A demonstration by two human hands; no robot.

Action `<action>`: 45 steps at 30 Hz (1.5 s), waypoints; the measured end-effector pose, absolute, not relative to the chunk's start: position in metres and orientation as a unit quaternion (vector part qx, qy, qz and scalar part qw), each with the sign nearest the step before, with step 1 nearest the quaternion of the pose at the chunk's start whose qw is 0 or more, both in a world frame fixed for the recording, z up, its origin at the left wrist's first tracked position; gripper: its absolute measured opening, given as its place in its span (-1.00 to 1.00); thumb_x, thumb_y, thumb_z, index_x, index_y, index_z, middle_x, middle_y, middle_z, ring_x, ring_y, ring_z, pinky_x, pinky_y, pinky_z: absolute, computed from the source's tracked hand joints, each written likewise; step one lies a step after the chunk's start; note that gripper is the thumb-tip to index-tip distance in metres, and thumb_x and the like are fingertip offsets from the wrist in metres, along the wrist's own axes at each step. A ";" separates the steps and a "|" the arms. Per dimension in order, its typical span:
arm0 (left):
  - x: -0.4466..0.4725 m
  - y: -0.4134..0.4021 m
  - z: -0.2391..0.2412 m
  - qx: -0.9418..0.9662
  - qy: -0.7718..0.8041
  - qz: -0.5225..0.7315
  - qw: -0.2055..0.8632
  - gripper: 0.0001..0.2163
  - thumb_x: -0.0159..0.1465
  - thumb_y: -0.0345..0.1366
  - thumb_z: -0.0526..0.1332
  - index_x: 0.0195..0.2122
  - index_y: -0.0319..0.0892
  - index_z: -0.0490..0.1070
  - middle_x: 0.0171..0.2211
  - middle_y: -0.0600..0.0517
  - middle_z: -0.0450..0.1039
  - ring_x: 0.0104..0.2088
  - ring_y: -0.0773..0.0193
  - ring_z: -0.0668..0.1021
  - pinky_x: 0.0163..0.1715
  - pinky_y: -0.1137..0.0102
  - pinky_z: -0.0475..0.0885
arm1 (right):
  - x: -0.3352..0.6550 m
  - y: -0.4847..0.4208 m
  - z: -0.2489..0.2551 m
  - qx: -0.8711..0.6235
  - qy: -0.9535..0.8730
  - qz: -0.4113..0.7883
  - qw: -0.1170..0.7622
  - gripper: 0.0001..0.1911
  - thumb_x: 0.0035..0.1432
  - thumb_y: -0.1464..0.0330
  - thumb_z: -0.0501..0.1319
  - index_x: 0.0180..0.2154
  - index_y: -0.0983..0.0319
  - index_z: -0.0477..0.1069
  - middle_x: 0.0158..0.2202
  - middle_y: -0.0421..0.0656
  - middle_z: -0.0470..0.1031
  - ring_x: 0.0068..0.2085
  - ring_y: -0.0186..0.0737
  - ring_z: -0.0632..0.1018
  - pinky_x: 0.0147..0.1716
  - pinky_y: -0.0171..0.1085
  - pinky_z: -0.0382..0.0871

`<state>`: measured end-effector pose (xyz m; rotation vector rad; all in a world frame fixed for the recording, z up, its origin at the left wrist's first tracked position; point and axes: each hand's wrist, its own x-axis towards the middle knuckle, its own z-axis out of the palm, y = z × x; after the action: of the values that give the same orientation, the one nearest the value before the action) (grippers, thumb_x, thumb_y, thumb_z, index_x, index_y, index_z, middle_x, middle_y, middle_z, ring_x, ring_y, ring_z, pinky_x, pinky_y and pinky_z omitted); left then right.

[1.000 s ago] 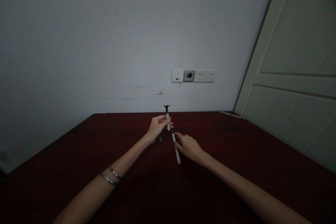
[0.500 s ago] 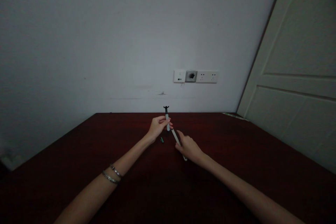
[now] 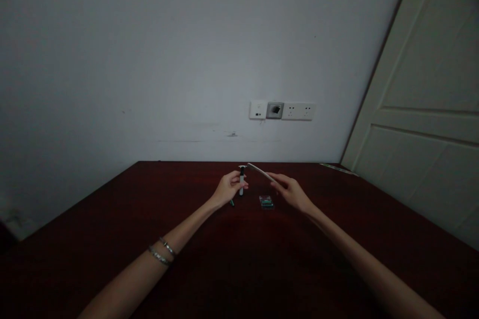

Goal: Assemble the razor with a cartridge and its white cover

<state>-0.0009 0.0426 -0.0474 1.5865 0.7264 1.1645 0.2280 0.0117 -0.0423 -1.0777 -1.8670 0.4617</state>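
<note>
Raised since the earlier head view, the long, pale, slim stick [image 3: 261,172] slants from the right hand [image 3: 294,192] — fingers pinching its lower end — so its tip sits just beside the black T-shaped head of the white-handled tool [image 3: 241,189], gripped closely by the left hand's fingers [image 3: 235,181]. Now uncovered on the dark red wooden table [image 3: 239,259]: a small clear box with green contents [image 3: 267,203].
</note>
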 end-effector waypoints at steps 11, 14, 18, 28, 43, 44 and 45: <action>-0.003 0.038 -0.052 0.742 0.278 0.463 0.396 -0.86 0.08 -0.46 0.16 -0.30 -0.27 0.35 -0.42 0.03 0.41 -0.37 0.35 0.48 -0.27 0.41 0.38 | 0.237 -0.002 -0.020 -0.340 -0.867 -0.024 0.362 -0.57 0.22 0.42 -0.01 0.11 0.03 0.22 -0.29 -0.14 0.34 -0.29 -0.29 0.39 -0.29 -0.30 0.29; -0.004 0.039 -0.052 0.749 0.274 0.465 0.384 -0.90 0.09 -0.46 0.14 -0.34 -0.27 0.34 -0.43 0.04 0.40 -0.37 0.35 0.47 -0.27 0.41 0.37 | 0.251 0.004 -0.020 -0.364 -0.856 -0.077 0.359 -0.54 0.19 0.48 -0.01 0.09 0.01 0.24 -0.27 -0.13 0.35 -0.29 -0.26 0.37 -0.30 -0.27 0.26; -0.005 0.038 -0.051 0.761 0.289 0.466 0.348 -0.88 0.10 -0.44 0.13 -0.31 -0.26 0.35 -0.44 0.05 0.39 -0.37 0.34 0.46 -0.28 0.43 0.36 | 0.246 0.002 -0.019 -0.377 -0.841 -0.119 0.369 -0.51 0.17 0.52 0.00 0.09 0.00 0.23 -0.25 -0.13 0.36 -0.30 -0.25 0.35 -0.31 -0.26 0.21; -0.008 0.038 -0.042 0.771 0.300 0.475 0.299 -0.88 0.13 -0.40 0.13 -0.30 -0.25 0.36 -0.42 0.05 0.40 -0.35 0.33 0.46 -0.28 0.46 0.34 | 0.255 0.006 -0.028 -0.380 -0.834 -0.116 0.382 -0.56 0.21 0.45 0.01 0.09 -0.01 0.24 -0.27 -0.15 0.38 -0.27 -0.25 0.37 -0.29 -0.24 0.14; -0.007 0.038 -0.051 0.783 0.305 0.441 0.317 -0.85 0.11 -0.42 0.13 -0.27 -0.25 0.39 -0.43 0.05 0.41 -0.38 0.34 0.46 -0.31 0.46 0.34 | 0.242 0.001 -0.027 -0.364 -0.836 -0.126 0.392 -0.58 0.21 0.44 0.00 0.06 -0.02 0.27 -0.25 -0.15 0.37 -0.21 -0.24 0.38 -0.21 -0.20 0.13; -0.006 0.038 -0.050 0.779 0.298 0.444 0.328 -0.84 0.12 -0.42 0.13 -0.27 -0.26 0.38 -0.43 0.05 0.41 -0.38 0.34 0.46 -0.30 0.45 0.35 | 0.243 0.001 -0.029 -0.361 -0.837 -0.126 0.390 -0.58 0.21 0.45 0.00 0.06 -0.02 0.28 -0.24 -0.15 0.37 -0.21 -0.24 0.38 -0.20 -0.19 0.12; -0.006 0.038 -0.048 0.772 0.293 0.451 0.339 -0.84 0.12 -0.42 0.13 -0.26 -0.26 0.37 -0.43 0.05 0.42 -0.38 0.34 0.47 -0.29 0.45 0.35 | 0.246 0.003 -0.031 -0.361 -0.839 -0.127 0.387 -0.59 0.21 0.45 0.00 0.05 -0.01 0.29 -0.24 -0.14 0.36 -0.21 -0.24 0.38 -0.19 -0.19 0.12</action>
<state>-0.0065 0.0376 -0.0485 2.0116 0.7624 1.1745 0.2459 0.0026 -0.0307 -0.9194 -2.1340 -0.3233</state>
